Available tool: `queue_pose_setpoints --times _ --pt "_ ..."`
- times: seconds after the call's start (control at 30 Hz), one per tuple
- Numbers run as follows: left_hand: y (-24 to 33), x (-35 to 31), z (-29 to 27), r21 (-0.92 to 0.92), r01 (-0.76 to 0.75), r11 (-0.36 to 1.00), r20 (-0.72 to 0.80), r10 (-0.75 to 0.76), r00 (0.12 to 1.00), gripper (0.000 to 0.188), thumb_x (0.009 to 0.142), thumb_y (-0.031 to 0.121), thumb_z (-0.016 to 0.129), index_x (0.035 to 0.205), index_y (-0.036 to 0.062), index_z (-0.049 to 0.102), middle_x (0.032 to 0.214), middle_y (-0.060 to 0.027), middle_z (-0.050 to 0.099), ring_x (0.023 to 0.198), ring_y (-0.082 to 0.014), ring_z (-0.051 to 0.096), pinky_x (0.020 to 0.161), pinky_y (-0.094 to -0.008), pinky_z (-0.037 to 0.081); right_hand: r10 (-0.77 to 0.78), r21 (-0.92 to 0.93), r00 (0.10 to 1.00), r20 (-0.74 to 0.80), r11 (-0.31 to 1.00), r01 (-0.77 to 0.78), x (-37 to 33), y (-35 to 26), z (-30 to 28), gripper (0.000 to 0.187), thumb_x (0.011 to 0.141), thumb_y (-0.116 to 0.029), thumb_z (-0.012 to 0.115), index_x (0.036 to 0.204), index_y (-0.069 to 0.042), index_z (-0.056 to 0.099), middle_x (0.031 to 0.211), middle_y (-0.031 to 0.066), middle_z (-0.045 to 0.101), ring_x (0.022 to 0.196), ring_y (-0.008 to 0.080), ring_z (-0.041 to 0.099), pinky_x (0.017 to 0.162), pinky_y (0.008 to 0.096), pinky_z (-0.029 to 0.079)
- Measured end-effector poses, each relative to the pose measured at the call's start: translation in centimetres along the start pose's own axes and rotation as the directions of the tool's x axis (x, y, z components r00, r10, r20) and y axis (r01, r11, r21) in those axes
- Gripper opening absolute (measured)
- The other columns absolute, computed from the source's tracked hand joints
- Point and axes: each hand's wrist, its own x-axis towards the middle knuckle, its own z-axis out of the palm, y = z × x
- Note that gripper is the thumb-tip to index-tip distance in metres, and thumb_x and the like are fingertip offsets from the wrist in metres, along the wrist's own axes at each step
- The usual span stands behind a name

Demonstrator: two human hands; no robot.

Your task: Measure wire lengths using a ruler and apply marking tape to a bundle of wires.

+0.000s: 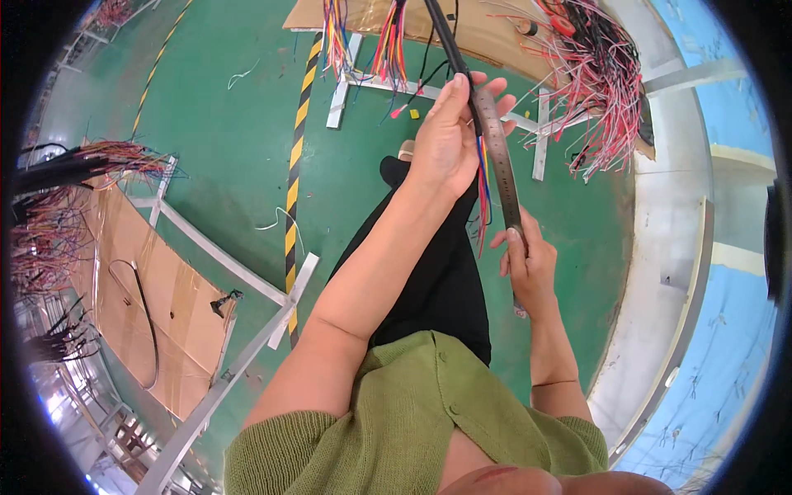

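Observation:
My left hand (450,136) is closed round a black-sheathed cable (450,41) near its stripped end. Coloured inner wires (483,186), among them red, blue and yellow, hang out of the sheath below that hand. Alongside the cable end lies a steel ruler (501,161), its upper part against the left hand's fingers. Lower down, my right hand (530,260) grips the ruler between thumb and fingers, and a short piece of it sticks out below that hand.
A cardboard-topped bench (495,37) ahead carries a heap of red and white wires (577,99). On the left, another cardboard-covered table (140,305) holds a thin black cable (148,318) and wire bundles (58,223). Black-and-yellow tape (294,181) runs along the green floor.

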Motion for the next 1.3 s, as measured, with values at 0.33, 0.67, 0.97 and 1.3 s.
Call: queue_pose_setpoints --times 0.33,0.67,0.97,1.3 --pt "-0.6 -0.3 0.1 -0.038 -0.064 0.997 -0.034 0.063 0.997 0.028 0.102 0.036 0.046 0.109 0.0106 0.053 0.100 -0.0097 0.065 0.081 -0.0139 0.061 0.077 -0.0374 0.056 -0.028 0.011 0.999 -0.026 1.000 0.028 0.1 0.4 0.7 0.036 0.100 -0.009 0.046 0.135 -0.002 0.050 0.072 0.0040 0.064 0.046 0.0058 0.049 0.043 0.0215 0.040" --pt "-0.8 -0.1 0.3 -0.076 -0.069 0.995 -0.027 0.067 0.997 0.028 0.103 0.035 0.044 0.111 0.0102 0.053 0.098 -0.0079 0.064 0.077 -0.0133 0.063 0.084 -0.0416 0.056 0.001 0.022 1.000 -0.030 1.000 -0.001 0.3 0.4 0.8 0.039 0.099 -0.006 0.047 0.137 -0.002 0.049 0.074 0.0043 0.063 0.047 0.0069 0.050 0.045 0.0234 0.042" --pt "1.5 0.2 -1.0 0.174 -0.091 0.981 -0.038 0.099 0.994 0.035 0.104 0.036 0.040 0.113 0.0043 0.052 0.101 -0.0135 0.067 0.088 -0.0144 0.063 0.077 -0.0275 0.051 -0.002 -0.092 0.970 -0.242 0.996 -0.020 10.3 4.9 -8.1 0.035 0.098 -0.023 0.051 0.127 -0.003 0.050 0.081 0.0080 0.061 0.055 0.0165 0.062 0.050 0.0271 0.047" --pt "2.2 1.0 0.3 0.339 -0.114 0.934 0.031 0.110 0.993 0.041 0.104 0.038 0.040 0.118 0.0018 0.053 0.111 -0.0129 0.063 0.098 -0.0194 0.060 0.089 -0.0313 0.046 -0.238 0.401 0.917 0.320 0.911 0.097 16.6 3.4 -1.8 0.044 0.103 -0.037 0.041 0.125 0.000 0.052 0.102 0.0137 0.066 0.093 0.0232 0.065 0.088 0.0344 0.049"
